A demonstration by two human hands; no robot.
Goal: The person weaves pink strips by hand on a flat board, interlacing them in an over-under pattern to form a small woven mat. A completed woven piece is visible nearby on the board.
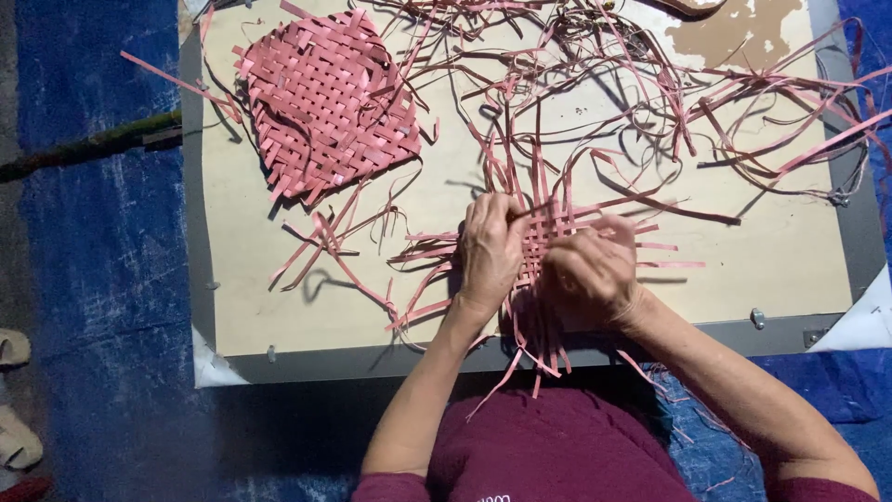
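A small woven patch of pink strips (550,226) lies on the cream board (771,260) near its front edge, with loose strip ends fanning out all round. My left hand (490,251) presses on the patch's left side, fingers curled over the strips. My right hand (588,276) sits on its right side, pinching a strip that looks blurred. A larger finished pink woven mat (327,102) rests at the board's back left, apart from both hands.
Many loose pink and dark strips (650,84) tangle across the back and right of the board. The board has a grey rim (307,361) and lies on a blue tarp (102,279). A dark stick (93,144) lies at left, sandals (14,390) at far left.
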